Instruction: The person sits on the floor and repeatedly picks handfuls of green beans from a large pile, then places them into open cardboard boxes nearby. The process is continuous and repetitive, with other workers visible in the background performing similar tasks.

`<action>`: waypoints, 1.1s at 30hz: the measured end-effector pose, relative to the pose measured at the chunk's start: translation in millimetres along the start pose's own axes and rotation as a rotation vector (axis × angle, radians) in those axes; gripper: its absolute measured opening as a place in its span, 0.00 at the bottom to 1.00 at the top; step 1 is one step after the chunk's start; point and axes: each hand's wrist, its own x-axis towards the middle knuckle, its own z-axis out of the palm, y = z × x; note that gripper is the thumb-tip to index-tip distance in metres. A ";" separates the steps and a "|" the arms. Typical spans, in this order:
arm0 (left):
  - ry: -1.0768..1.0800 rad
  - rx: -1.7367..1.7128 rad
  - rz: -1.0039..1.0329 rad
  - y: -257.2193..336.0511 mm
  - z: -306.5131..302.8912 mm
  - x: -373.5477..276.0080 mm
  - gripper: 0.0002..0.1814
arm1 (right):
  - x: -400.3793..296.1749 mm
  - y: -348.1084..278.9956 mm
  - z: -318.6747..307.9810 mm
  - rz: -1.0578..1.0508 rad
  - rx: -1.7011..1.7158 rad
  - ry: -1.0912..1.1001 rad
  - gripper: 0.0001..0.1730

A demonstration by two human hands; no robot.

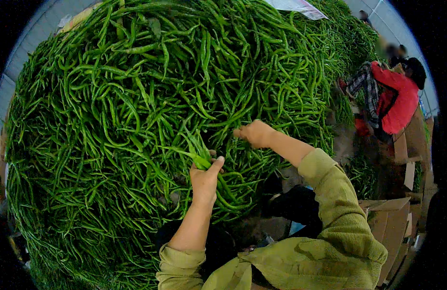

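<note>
Long green chili peppers lie in a large pile [136, 108] in front of me, filling most of the head view. My left hand [205, 177] is closed around a small bunch of green chili peppers [198, 154], whose thin ends stick out beyond the thumb. To its right and a little farther out, my right hand [256, 134] is over the pile with the fingers bent together. The fingertips are blurred, and whether a pepper is between them is hard to see.
A person in a red top [397, 98] sits at the right beside the pile. Near my right elbow stands an open cardboard box [386, 217], with another cardboard box [408, 145] behind it. A white plastic sheet [297, 8] lies on the pile's far side.
</note>
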 end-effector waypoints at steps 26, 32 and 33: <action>-0.067 0.022 -0.070 23.3 -1.5 -7.5 0.13 | -117.6 -33.2 -43.5 0.258 1.925 0.384 0.17; -0.173 0.187 -0.256 32.2 25.4 -39.5 0.23 | -125.8 -95.6 -36.8 0.281 1.757 0.206 0.18; -0.295 0.152 -0.198 26.0 26.3 -39.9 0.24 | -125.3 -107.9 -35.2 0.340 1.703 0.230 0.19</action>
